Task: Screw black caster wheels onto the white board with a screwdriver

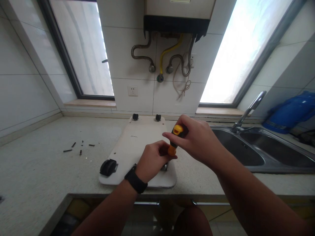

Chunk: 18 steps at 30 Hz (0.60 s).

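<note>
My right hand (194, 134) is closed around the black and yellow handle of a screwdriver (177, 130), held tilted with its butt end up. At its lower orange end, the fingers of my left hand (155, 157) are pinched around the tool; its tip is hidden. Both hands are over the near right corner of a white board (137, 144) lying flat on the counter. A small metal bracket (165, 166) shows below my left fingers. Black casters sit at the board's other corners: a larger one (108, 167) near left, and two small ones (135, 117) at the far edge.
Several dark screws (80, 152) lie scattered on the pale counter (49, 164), left of the board. To the right is a steel sink (236, 147) with a faucet (251, 109) and a blue container (290, 111) behind it. A water heater (177, 19) with hoses hangs on the wall.
</note>
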{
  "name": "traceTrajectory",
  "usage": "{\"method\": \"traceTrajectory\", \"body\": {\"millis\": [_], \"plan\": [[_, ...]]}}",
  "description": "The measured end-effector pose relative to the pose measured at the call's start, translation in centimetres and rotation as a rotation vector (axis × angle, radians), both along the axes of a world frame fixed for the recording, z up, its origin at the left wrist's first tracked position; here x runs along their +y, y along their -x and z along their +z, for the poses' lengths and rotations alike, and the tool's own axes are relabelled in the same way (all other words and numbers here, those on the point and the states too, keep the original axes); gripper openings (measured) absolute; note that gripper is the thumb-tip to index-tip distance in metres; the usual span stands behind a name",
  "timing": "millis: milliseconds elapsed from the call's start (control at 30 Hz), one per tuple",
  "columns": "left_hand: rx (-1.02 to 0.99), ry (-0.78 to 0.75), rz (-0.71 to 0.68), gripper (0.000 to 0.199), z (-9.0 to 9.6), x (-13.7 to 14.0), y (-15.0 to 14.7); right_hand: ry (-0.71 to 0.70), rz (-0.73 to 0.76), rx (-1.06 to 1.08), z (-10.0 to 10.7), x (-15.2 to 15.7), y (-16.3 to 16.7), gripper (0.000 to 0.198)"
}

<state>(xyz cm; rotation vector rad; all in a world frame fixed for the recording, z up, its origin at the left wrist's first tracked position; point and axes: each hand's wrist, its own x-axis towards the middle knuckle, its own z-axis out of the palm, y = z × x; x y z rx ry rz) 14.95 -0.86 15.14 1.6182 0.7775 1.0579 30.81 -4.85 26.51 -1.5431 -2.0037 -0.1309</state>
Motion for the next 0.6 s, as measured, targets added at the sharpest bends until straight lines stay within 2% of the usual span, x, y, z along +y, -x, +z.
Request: {"method": "traceTrajectory", "body": {"millis": [67,133,200,233,267,333,400,467,533,600], "plan": [[-0.016,0.008,-0.006,0.02,-0.3,0.3,0.0,0.152,0.182,0.125,0.5,-0.3,-0.8,0.041],[-0.021,0.023,-0.026,0.021,-0.4,0.6,0.2,0.286,0.372,0.212,1.0,-0.4,-1.7,0.052],[-0.031,0.046,-0.074,0.02,-0.3,0.8,0.5,0.339,0.467,0.222,1.3,-0.3,-2.4,0.052],[-0.028,0.047,-0.099,0.019,-0.2,0.9,0.6,0.328,0.468,0.213,1.3,-0.2,-2.5,0.046],[-0.013,0.034,-0.122,0.02,0.0,0.8,0.8,0.3,0.433,0.2,1.2,0.0,-2.5,0.039],[0.035,-0.018,-0.146,0.028,0.4,0.7,0.9,0.197,0.268,0.162,0.9,0.2,-2.1,0.029],[0.064,-0.066,-0.134,0.042,0.8,0.4,0.8,0.048,0.061,0.077,0.4,0.4,-1.2,0.029],[0.043,-0.077,-0.085,0.05,1.0,0.1,0.5,-0.088,-0.083,-0.032,0.0,0.4,-0.3,0.037],[0.012,-0.073,-0.023,0.041,1.1,-0.1,0.1,-0.164,-0.14,-0.12,-0.2,0.3,0.2,0.041],[-0.005,-0.077,-0.012,0.03,1.1,-0.1,-0.2,-0.148,-0.106,-0.142,0.0,0.0,0.2,0.04]]}}
